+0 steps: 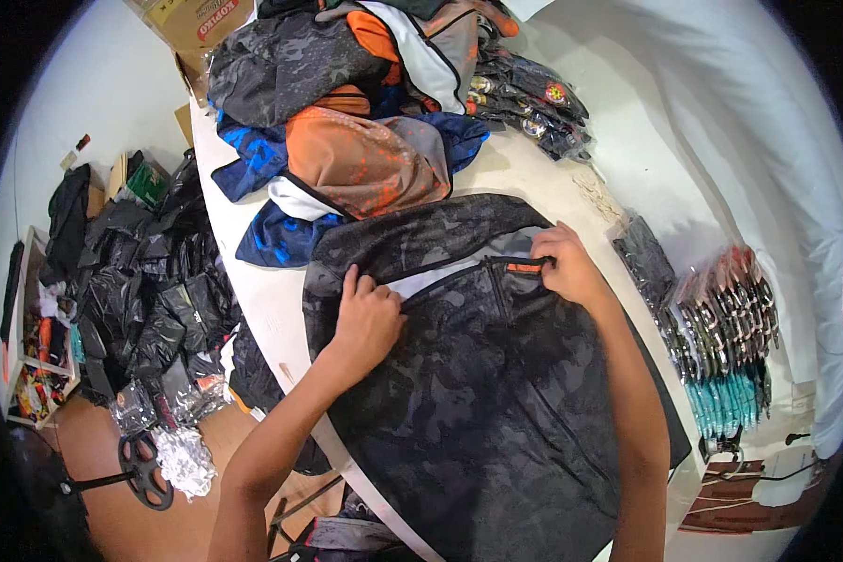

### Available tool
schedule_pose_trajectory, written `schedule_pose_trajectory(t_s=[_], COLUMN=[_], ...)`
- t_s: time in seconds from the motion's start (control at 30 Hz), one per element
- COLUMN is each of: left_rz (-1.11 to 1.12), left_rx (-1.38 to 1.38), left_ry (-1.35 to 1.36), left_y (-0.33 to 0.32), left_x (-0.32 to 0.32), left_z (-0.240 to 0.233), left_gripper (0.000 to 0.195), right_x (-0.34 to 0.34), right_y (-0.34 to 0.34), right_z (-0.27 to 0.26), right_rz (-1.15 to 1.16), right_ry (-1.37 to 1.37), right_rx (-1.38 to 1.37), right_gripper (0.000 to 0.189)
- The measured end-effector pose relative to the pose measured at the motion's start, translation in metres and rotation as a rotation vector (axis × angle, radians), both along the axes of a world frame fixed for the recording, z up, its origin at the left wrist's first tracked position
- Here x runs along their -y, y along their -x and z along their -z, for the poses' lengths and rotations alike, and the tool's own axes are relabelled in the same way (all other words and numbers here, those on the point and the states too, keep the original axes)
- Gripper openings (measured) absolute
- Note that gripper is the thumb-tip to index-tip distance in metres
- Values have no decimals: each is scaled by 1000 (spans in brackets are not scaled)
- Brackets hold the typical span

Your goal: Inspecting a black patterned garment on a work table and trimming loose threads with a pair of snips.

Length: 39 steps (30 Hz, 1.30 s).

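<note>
A dark grey camouflage garment (449,393) with a hood-like upper part lies spread over a white table. At the left of its opening, my left hand (371,312) grips the dark fabric edge, fingers bent. My right hand (565,263) pinches the opening's right edge, beside a small orange strip (525,268). Between the hands, a pale lining shows inside the opening. Just beyond the garment lies a heap of clothes: an orange and grey piece (365,158), a blue patterned piece (281,235) and a dark speckled piece (291,67).
Packed garments in clear plastic (723,337) lie along the right side, with more (534,98) at the table's far right. Many black plastic packages (140,281) are piled at the left. A cardboard box (183,24) stands at the far left, and a white table edge (253,302) runs beside the garment.
</note>
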<state>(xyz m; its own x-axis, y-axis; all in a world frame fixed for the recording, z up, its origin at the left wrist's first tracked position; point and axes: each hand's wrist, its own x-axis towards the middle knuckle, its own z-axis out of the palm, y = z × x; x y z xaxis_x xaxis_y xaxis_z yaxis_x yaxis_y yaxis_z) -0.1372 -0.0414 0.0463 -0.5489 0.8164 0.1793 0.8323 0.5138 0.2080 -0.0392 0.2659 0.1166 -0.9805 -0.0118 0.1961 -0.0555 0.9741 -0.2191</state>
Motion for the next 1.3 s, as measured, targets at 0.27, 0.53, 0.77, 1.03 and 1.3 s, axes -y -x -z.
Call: schedule_pose_trajectory(t_s=[0.27,0.53,0.77,1.03,1.3], left_rz=[172,204,352,327,-150], left_rx=[144,509,582,1025,37], left_ry=[-425,-405,-388,-46,-515], left_y=[-25,-38,-42,-21,83], left_x=[36,40,33,30,-34], left_z=[-72,-79,-84,-71,-9], left_gripper=[21,25,21,20,23], right_x=[-17,-28,-50,-50,-60], right_y=[-47,-79,-66,-57,-22], right_z=[-50,-46,-44,-7,-8], right_rz=[65,55,165,256,667], right_ry=[-74,27,376,115,386], right_rx=[-71,-33,-59,633,659], right_gripper=[17,21,19,33,29])
